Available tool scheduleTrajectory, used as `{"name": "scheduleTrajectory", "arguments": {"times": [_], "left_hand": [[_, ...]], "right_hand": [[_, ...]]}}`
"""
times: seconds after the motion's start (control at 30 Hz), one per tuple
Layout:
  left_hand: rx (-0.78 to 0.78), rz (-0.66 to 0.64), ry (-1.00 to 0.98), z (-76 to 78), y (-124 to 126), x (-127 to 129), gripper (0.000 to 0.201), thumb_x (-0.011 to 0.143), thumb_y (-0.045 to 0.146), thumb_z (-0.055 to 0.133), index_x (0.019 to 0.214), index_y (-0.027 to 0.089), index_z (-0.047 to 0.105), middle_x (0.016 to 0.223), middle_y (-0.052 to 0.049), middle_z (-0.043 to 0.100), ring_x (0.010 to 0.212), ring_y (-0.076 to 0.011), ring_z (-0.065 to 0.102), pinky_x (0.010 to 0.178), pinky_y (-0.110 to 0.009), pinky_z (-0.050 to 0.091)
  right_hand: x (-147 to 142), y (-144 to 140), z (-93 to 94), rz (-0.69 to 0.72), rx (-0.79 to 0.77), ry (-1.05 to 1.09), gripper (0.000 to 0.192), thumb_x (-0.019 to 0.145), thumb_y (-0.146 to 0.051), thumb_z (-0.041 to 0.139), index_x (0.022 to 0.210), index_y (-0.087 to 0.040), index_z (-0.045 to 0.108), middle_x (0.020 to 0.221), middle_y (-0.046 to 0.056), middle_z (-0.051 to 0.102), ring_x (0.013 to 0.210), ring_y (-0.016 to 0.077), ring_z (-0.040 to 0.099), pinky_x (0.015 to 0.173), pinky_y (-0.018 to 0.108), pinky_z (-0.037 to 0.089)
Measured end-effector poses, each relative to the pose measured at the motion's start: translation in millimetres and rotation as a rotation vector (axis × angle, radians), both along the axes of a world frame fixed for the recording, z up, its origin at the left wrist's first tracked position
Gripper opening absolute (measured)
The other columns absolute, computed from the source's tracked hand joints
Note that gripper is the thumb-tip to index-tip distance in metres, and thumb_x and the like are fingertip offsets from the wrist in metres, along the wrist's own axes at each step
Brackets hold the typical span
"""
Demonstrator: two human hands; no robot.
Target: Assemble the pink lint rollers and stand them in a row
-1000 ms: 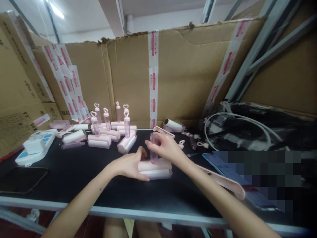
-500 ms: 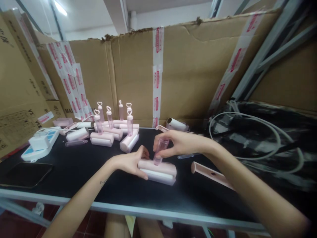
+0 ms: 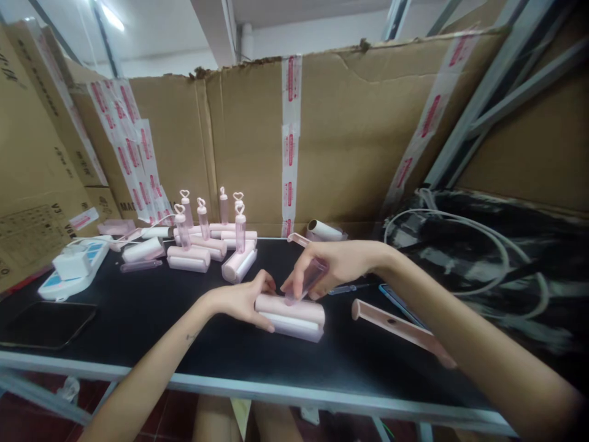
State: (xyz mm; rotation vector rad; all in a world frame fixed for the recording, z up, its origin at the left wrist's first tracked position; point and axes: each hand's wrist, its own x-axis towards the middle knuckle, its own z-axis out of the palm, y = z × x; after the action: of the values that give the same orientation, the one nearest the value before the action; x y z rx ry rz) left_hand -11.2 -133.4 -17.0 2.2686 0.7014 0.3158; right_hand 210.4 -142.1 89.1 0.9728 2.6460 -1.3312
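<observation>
A pink lint roller body [image 3: 294, 316] with a white roll lies on the black table [image 3: 138, 313] in front of me. My left hand [image 3: 242, 299] grips its left end and holds it down. My right hand [image 3: 331, 265] pinches a clear pink tube handle [image 3: 306, 281], tilted, with its lower end touching the top of the roller body. A loose pink cover piece [image 3: 396, 325] lies to the right, under my right forearm.
Several assembled pink rollers with heart-topped handles [image 3: 209, 236] stand at the back left. A white power strip [image 3: 73, 270] and a dark phone [image 3: 46, 322] lie at the left. Cardboard walls [image 3: 350, 135] enclose the table; white cables [image 3: 460, 245] and dark bags sit at the right.
My right hand has tipped the clear tube from upright to slanted and lowered it onto the roller body. My left hand has stayed on the roller's end.
</observation>
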Motion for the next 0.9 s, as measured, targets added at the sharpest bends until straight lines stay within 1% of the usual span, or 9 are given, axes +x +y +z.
{"name": "scheduleTrajectory", "arguments": {"times": [0.1,0.2,0.37,0.47,0.6,0.67,0.73,0.8,0.9], "left_hand": [[0.002,-0.001,0.021,-0.4,-0.1,-0.1,0.072,0.058,0.045,0.075,0.111,0.018,0.034,0.123,-0.015,0.049,0.118,-0.0277,0.049,0.098,-0.040,0.038],[-0.001,0.006,0.032,0.3,-0.4,0.5,0.076,0.057,0.046,0.076,0.114,0.017,0.034,0.126,-0.016,0.048,0.120,-0.0283,0.047,0.098,-0.039,0.039],[0.001,0.033,0.041,4.6,-1.5,2.6,0.088,0.056,0.043,0.077,0.125,0.015,0.031,0.128,-0.017,0.047,0.119,-0.0293,0.048,0.099,-0.040,0.038],[0.002,0.045,0.058,6.5,-2.2,1.6,0.091,0.055,0.045,0.077,0.128,0.016,0.031,0.130,-0.016,0.046,0.122,-0.0308,0.045,0.100,-0.041,0.036],[-0.045,0.102,-0.013,7.4,-5.6,2.6,0.106,0.050,0.047,0.079,0.135,0.017,0.023,0.132,-0.017,0.044,0.123,-0.0327,0.043,0.102,-0.046,0.034],[-0.044,0.177,-0.150,8.4,-7.7,8.1,0.116,0.047,0.046,0.081,0.138,0.019,0.014,0.134,-0.018,0.041,0.125,-0.0329,0.040,0.103,-0.048,0.032],[-0.024,0.249,-0.327,10.0,-9.0,17.7,0.120,0.047,0.043,0.082,0.139,0.018,0.009,0.137,-0.020,0.037,0.128,-0.0324,0.037,0.105,-0.048,0.029],[-0.055,0.247,-0.471,11.5,-9.2,29.1,0.115,0.050,0.040,0.081,0.138,0.017,0.011,0.132,-0.020,0.042,0.126,-0.0308,0.040,0.104,-0.047,0.030],[-0.219,0.125,-0.546,11.3,-8.9,41.7,0.088,0.063,0.041,0.074,0.133,0.015,0.027,0.110,-0.015,0.060,0.106,-0.0275,0.057,0.092,-0.044,0.043]], "right_hand": [[-3.1,5.3,0.3,-0.004,-0.065,-0.010,0.025,0.063,-0.021,0.069,0.087,-0.017,0.072,0.092,0.005,0.072,0.088,0.0167,0.065,0.080,0.027,0.049],[-16.2,10.2,4.9,0.036,-0.076,-0.073,0.021,0.060,-0.012,0.064,0.079,-0.018,0.073,0.086,0.003,0.073,0.081,0.0152,0.066,0.072,0.024,0.050],[-40.2,15.3,9.1,0.085,-0.032,-0.178,0.030,0.054,-0.003,0.050,0.068,-0.018,0.072,0.074,0.000,0.072,0.071,0.0155,0.065,0.063,0.024,0.049],[-42.8,13.8,6.1,0.081,0.027,-0.189,0.033,0.052,-0.001,0.048,0.069,-0.018,0.072,0.070,0.000,0.071,0.067,0.0162,0.065,0.059,0.024,0.048],[-30.6,0.2,0.2,0.115,0.217,-0.076,0.038,0.056,-0.001,0.049,0.083,-0.018,0.070,0.082,0.001,0.068,0.073,0.0154,0.062,0.065,0.024,0.047],[-22.1,-8.9,-3.2,0.126,0.398,-0.013,0.037,0.059,-0.001,0.050,0.087,-0.017,0.068,0.091,0.003,0.064,0.083,0.0162,0.058,0.075,0.026,0.046],[-14.4,-16.1,-6.8,0.081,0.593,0.014,0.036,0.059,-0.004,0.053,0.091,-0.017,0.063,0.096,0.005,0.057,0.089,0.0180,0.053,0.083,0.031,0.043],[-7.5,-20.4,-9.8,-0.022,0.745,0.025,0.039,0.059,-0.009,0.057,0.097,-0.016,0.055,0.098,0.007,0.052,0.089,0.0196,0.050,0.082,0.034,0.043],[0.8,-22.9,-11.6,-0.104,0.779,0.089,0.053,0.061,-0.016,0.062,0.111,-0.015,0.044,0.108,0.009,0.048,0.093,0.0206,0.049,0.079,0.033,0.044]]}}
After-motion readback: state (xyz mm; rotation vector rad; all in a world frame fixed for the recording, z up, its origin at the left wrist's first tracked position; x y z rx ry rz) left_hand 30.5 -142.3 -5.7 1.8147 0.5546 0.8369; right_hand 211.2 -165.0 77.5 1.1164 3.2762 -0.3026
